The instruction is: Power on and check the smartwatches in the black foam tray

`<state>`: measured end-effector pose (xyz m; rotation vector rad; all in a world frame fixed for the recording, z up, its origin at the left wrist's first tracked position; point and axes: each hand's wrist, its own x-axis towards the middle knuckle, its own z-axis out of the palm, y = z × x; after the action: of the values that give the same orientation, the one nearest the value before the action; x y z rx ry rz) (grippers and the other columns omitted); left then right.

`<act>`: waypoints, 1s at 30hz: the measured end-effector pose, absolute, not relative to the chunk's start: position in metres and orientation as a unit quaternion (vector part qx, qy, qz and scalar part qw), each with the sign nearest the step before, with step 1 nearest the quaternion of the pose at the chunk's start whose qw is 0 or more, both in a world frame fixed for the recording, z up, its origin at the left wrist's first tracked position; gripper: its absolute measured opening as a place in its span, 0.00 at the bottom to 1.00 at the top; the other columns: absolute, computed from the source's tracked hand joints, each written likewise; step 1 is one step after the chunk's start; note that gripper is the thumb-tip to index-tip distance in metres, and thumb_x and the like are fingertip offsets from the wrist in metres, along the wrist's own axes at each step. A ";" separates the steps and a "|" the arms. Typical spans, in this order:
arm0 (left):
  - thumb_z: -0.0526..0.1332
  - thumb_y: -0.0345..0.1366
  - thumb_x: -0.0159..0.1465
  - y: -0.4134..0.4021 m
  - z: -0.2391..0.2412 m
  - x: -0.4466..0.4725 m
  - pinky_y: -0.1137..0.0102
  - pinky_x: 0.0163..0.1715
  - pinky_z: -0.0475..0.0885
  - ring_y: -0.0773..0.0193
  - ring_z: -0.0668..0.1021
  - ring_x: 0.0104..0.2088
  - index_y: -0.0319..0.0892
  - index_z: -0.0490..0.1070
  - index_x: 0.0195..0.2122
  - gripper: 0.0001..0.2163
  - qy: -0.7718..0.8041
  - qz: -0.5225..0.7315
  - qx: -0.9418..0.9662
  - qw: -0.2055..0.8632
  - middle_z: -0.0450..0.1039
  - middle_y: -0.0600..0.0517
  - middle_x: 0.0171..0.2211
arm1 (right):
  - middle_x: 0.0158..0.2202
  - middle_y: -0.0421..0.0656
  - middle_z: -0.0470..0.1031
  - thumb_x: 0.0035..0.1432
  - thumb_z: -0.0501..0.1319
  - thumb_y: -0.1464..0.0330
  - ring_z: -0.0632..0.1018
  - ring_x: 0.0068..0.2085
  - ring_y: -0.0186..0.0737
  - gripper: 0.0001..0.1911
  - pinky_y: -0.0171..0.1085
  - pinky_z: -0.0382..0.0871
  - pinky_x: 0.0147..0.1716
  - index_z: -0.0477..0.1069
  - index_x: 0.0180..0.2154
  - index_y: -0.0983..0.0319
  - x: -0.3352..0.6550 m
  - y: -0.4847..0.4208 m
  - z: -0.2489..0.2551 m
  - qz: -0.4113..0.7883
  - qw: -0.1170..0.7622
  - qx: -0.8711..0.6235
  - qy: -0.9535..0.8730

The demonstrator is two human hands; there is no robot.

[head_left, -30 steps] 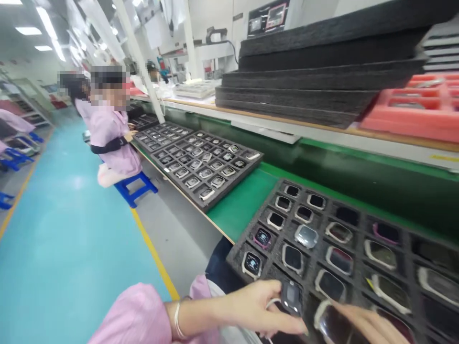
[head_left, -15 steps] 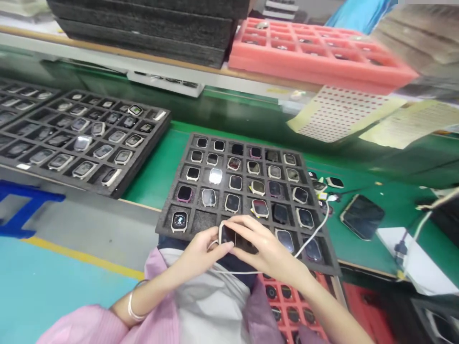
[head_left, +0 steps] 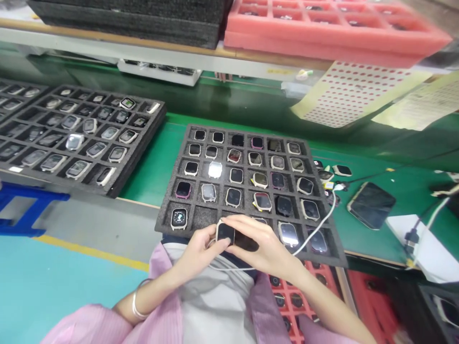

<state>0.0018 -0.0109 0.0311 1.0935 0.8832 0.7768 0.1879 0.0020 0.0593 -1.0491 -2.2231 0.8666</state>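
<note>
Both hands grip one small square watch body with a dark screen and pale rim, at the near edge of a black foam tray. My left hand pinches its left side. My right hand covers its right side from above, fingers curled. A thin white cable runs from under the hands across the tray to the right. The tray's cells hold several watch bodies, and the cell just left of the hands is empty.
A second black tray of watch bodies lies to the left on the green belt. A dark phone and white box sit at right. Black foam sheets and pink trays fill the shelf. A red tray sits below.
The view swung from the aisle and a seated co-worker down onto the tray. Over the last half second both hands stay on the watch body, almost still.
</note>
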 end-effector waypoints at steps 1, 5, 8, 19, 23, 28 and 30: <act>0.60 0.42 0.63 -0.011 0.032 0.002 0.68 0.43 0.68 0.57 0.75 0.42 0.35 0.72 0.46 0.16 0.398 0.346 0.491 0.694 0.76 0.46 0.41 | 0.50 0.50 0.72 0.58 0.62 0.73 0.75 0.50 0.46 0.24 0.44 0.72 0.48 0.65 0.56 0.60 0.187 0.003 0.060 0.327 0.260 -0.385 -0.823; 0.60 0.42 0.62 -0.011 0.032 0.001 0.69 0.42 0.68 0.59 0.75 0.40 0.36 0.72 0.45 0.16 0.397 0.350 0.479 0.700 0.76 0.47 0.40 | 0.49 0.50 0.72 0.58 0.61 0.73 0.75 0.48 0.46 0.23 0.44 0.72 0.47 0.65 0.56 0.61 0.186 0.006 0.061 0.340 0.248 -0.374 -0.826; 0.60 0.40 0.63 -0.012 0.031 0.001 0.69 0.43 0.68 0.59 0.74 0.41 0.36 0.73 0.44 0.14 0.392 0.358 0.476 0.701 0.76 0.47 0.39 | 0.48 0.50 0.72 0.57 0.62 0.73 0.75 0.48 0.46 0.23 0.43 0.72 0.47 0.65 0.55 0.62 0.186 0.007 0.060 0.347 0.254 -0.368 -0.824; 0.60 0.45 0.62 -0.013 0.028 0.000 0.67 0.42 0.68 0.59 0.73 0.39 0.36 0.72 0.41 0.16 0.414 0.337 0.483 0.694 0.74 0.47 0.36 | 0.48 0.50 0.71 0.57 0.62 0.74 0.75 0.47 0.44 0.24 0.41 0.72 0.45 0.64 0.56 0.62 0.186 0.004 0.052 0.370 0.284 -0.360 -0.808; 0.59 0.43 0.63 -0.014 0.030 -0.001 0.68 0.42 0.68 0.59 0.73 0.39 0.36 0.72 0.42 0.14 0.403 0.343 0.479 0.700 0.74 0.47 0.37 | 0.48 0.50 0.71 0.57 0.62 0.71 0.75 0.47 0.45 0.24 0.41 0.73 0.45 0.64 0.56 0.61 0.186 0.003 0.053 0.359 0.279 -0.369 -0.811; 0.59 0.44 0.62 -0.013 0.031 0.000 0.68 0.41 0.68 0.59 0.73 0.38 0.36 0.72 0.42 0.15 0.398 0.340 0.477 0.706 0.75 0.47 0.36 | 0.49 0.50 0.71 0.59 0.63 0.67 0.75 0.48 0.45 0.25 0.42 0.73 0.46 0.63 0.57 0.60 0.184 -0.001 0.050 0.348 0.273 -0.380 -0.812; 0.59 0.44 0.62 -0.013 0.031 0.000 0.68 0.42 0.68 0.59 0.73 0.39 0.36 0.72 0.42 0.15 0.407 0.335 0.485 0.698 0.74 0.47 0.37 | 0.49 0.50 0.71 0.59 0.62 0.67 0.75 0.48 0.46 0.24 0.43 0.73 0.46 0.63 0.57 0.60 0.183 -0.002 0.050 0.342 0.275 -0.388 -0.810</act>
<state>0.0001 -0.0132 0.0306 1.0804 0.9066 0.7478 0.1832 -0.0024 0.0500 -1.0439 -2.1786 0.9201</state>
